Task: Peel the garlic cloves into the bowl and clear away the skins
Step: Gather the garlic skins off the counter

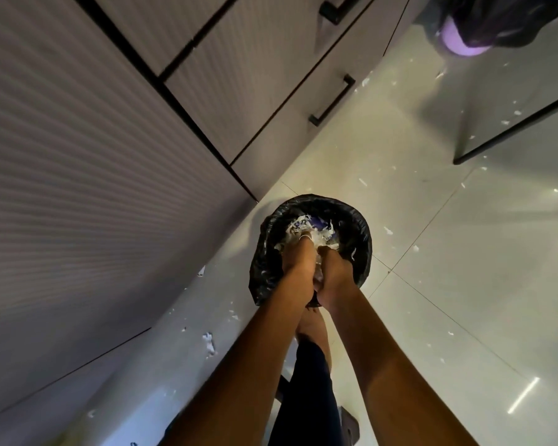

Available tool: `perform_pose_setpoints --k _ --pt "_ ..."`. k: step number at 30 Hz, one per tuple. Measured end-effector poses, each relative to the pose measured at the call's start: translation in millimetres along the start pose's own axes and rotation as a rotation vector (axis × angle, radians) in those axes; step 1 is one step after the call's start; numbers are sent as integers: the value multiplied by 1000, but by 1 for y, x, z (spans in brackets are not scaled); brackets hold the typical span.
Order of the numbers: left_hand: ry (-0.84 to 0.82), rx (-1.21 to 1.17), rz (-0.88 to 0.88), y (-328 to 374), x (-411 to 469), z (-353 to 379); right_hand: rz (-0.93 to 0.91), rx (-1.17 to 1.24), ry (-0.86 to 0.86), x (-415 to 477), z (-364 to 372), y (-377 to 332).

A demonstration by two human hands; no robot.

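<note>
Your left hand (298, 260) and right hand (335, 273) are pressed side by side over a black-lined bin (361, 233). The fingertips are down among pale garlic skins (298, 228) heaped just beyond them, though I cannot tell whether they grip any. Clearing looks well underway, but loose scraps (208, 344) lie on the floor (432, 236) either side of your hands, and no bowl or cloves are in view.

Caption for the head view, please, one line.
Left hand and right hand meet over garlic skins in the black-lined bin; stray skins dot the tiled floor by the cabinets.
</note>
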State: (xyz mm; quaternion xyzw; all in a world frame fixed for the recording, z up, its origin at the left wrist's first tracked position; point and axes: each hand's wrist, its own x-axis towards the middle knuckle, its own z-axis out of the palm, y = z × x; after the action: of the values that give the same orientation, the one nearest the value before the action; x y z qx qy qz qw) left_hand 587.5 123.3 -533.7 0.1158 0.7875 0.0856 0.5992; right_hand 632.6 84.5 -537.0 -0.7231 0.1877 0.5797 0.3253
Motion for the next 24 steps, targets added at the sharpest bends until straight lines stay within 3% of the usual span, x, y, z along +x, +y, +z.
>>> perform_pose_setpoints --k 7,10,15,18,24 --pt "-46 117 153 12 -23 -6 -154 -137 154 -15 2 -12" --pt "-10 119 199 15 -35 -13 -233 -193 264 -28 6 -19" --pt "39 171 274 13 -50 -26 -336 -326 307 -46 3 -29" --pt "81 183 315 15 -66 -40 -377 -380 258 -68 6 -27" --pt "-105 128 353 29 -114 -65 -410 -408 122 -117 3 -25"
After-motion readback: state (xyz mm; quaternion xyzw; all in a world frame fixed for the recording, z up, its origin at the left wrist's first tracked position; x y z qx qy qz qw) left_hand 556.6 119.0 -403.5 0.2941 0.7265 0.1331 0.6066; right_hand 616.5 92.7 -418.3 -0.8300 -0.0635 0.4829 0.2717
